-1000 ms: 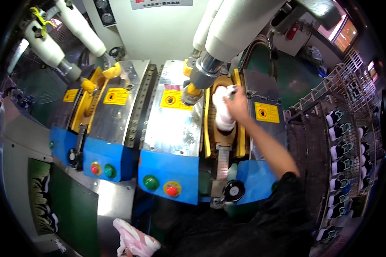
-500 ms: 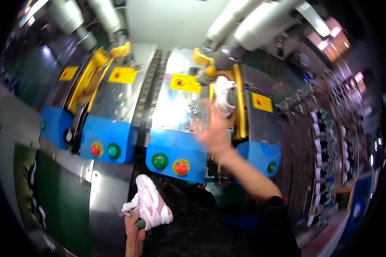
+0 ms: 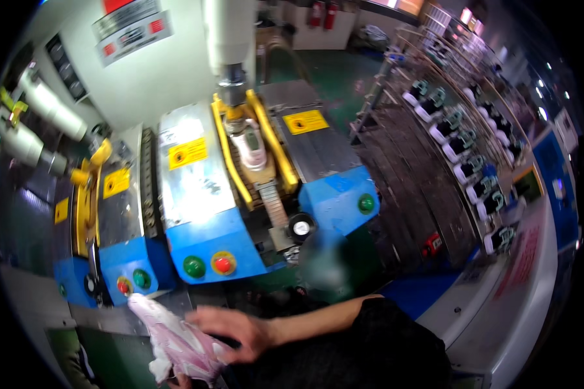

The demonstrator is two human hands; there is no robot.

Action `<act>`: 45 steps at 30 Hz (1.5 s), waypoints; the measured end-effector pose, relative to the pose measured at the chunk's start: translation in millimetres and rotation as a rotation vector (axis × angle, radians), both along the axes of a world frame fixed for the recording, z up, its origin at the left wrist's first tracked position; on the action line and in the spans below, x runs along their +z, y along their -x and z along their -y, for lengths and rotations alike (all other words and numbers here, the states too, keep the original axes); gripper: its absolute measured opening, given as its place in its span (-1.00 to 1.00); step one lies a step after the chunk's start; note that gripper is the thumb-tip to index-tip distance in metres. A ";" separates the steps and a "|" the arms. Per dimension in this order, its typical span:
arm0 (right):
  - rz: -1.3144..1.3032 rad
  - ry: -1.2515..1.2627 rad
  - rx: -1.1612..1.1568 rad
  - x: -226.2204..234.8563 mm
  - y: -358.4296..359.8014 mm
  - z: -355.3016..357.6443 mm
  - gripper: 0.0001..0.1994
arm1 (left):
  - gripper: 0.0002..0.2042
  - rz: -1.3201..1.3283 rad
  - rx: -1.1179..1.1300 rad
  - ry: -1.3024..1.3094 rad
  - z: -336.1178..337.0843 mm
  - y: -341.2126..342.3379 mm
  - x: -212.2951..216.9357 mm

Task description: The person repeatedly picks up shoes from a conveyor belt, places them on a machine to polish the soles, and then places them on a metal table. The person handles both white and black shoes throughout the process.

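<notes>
A pink and white sneaker (image 3: 175, 337) is tilted low at the left, its toe toward the machine. My left hand (image 3: 180, 382) grips it from below at the ankle end; most of that hand is hidden or out of the picture. My right hand (image 3: 240, 329) reaches over the sneaker's side with fingers stretched out and apart; whether it touches the sneaker I cannot tell. Another light-coloured shoe (image 3: 251, 148) sits in the machine between two yellow guard bars (image 3: 272, 139), beneath a press cylinder (image 3: 230, 39).
Blue control panels with a green button (image 3: 194, 266) and a red button (image 3: 224, 263) front the machine. A second station with yellow bars (image 3: 84, 211) stands left. Racks at the right carry several shoes (image 3: 461, 142). A white curved housing (image 3: 499, 311) is near my right elbow.
My right hand has come from the shoe in the machine down to the held sneaker. The view has swung to the right. My left hand still has the sneaker.
</notes>
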State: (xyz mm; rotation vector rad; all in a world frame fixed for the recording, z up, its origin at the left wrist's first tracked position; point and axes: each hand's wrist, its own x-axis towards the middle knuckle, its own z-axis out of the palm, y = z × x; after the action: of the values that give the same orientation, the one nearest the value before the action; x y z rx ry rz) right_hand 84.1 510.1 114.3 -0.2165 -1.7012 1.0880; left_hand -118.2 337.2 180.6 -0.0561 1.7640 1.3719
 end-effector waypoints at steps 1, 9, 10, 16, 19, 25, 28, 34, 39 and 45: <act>-0.104 -0.042 0.014 9.1 -7.5 12.4 -0.38 | -0.60 -0.094 -0.062 -0.056 -18.2 -12.7 7.9; 0.008 -0.195 -0.813 16.5 -76.4 -8.0 -0.35 | -0.37 -0.733 -0.724 -0.812 -148.1 -175.3 45.3; -0.049 -0.216 -1.018 24.8 -101.7 -16.5 -0.37 | -0.34 -0.776 -0.832 -0.919 -157.9 -203.4 46.5; -1.062 -0.125 -0.190 -73.7 -191.4 -42.7 -0.49 | -0.44 -0.696 -1.628 -1.373 -155.7 -327.0 82.5; -1.243 -0.230 1.666 -120.9 -248.9 -17.5 -0.51 | -0.55 -0.331 -2.029 -1.549 -145.8 -341.1 45.3; 0.800 -1.122 3.410 -130.7 -416.9 59.3 -0.52 | -0.56 -0.037 -2.544 -0.563 -164.2 -346.8 28.6; 1.368 -1.000 3.179 -175.3 -518.4 76.8 -0.44 | -0.53 0.011 -2.476 -0.198 -170.2 -359.7 3.5; 0.702 -1.128 3.395 -273.4 -714.6 110.0 -0.31 | -0.48 0.167 -2.177 0.216 -162.8 -424.4 -53.5; -0.414 -0.922 3.500 -343.0 -768.5 121.6 -0.18 | -0.43 0.245 -2.086 0.324 -163.3 -446.0 -75.9; 0.043 -1.000 3.229 -330.9 -811.9 129.7 -0.32 | -0.37 0.428 -1.922 0.166 -146.9 -426.9 -79.4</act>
State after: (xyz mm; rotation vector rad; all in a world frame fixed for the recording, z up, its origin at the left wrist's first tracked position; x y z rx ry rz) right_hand 896.0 380.4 -216.6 -2.0396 0.3451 -0.5751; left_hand 308.7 484.1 101.2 0.9242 0.7853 -0.2250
